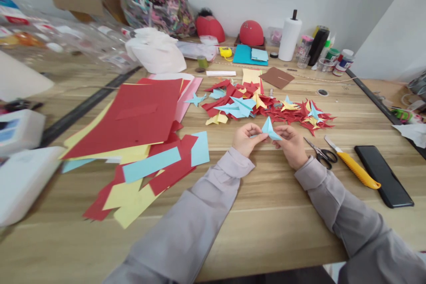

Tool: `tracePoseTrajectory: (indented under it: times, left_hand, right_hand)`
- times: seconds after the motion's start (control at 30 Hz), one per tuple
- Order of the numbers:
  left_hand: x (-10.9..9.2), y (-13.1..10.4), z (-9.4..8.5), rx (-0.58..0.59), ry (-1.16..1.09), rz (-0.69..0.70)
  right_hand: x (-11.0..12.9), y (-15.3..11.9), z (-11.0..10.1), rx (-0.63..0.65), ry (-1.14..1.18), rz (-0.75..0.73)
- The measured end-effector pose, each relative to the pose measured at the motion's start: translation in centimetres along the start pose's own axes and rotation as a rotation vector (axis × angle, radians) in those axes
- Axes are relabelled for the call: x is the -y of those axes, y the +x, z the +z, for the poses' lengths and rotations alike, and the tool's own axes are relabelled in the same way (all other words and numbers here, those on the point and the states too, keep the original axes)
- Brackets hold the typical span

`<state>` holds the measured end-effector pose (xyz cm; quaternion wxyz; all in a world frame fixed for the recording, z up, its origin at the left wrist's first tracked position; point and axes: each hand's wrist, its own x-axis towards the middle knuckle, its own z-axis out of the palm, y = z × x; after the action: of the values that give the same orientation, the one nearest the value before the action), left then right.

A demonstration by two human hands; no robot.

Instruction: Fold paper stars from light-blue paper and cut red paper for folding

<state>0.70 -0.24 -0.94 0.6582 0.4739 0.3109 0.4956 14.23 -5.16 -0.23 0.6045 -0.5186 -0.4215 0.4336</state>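
Note:
A small light-blue folded paper piece (pixel 270 129) with a pointed top is held up between my two hands. My left hand (pixel 248 138) pinches its left side between thumb and fingers. On the other side, my right hand (pixel 291 144) grips the right corner with closed fingers. Just beyond my hands lies a heap of folded red paper pieces (pixel 286 116), with blue paper planes (pixel 238 107) and yellow folded shapes (pixel 258 100) among them. Black-handled scissors (pixel 324 154) rest near my right wrist.
Red paper sheets (pixel 133 115) and cut strips (pixel 151 164) spread over the left of the table. To the right lie a yellow utility knife (pixel 357 169) and a black phone (pixel 382 175). A white bag (pixel 155 51), a tape measure (pixel 225 52) and several bottles (pixel 290 37) stand along the back.

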Motion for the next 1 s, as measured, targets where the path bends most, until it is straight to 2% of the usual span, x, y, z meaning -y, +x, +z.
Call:
tracePoseTrajectory:
  times: [0.2,0.4,1.0]
  left_hand:
    - [0.09,0.14,-0.06,-0.025,-0.018,0.012]
    - [0.09,-0.01,0.03,0.004,-0.058,-0.057]
    - [0.19,0.16,-0.13,-0.012,0.013,-0.032]
  right_hand:
    - [0.16,0.03,-0.09,0.131,-0.11,-0.016]
    - [0.27,0.17,0.04,0.107,-0.096,0.017]
    - [0.8,-0.17,-0.25,0.174,-0.055,0.012]
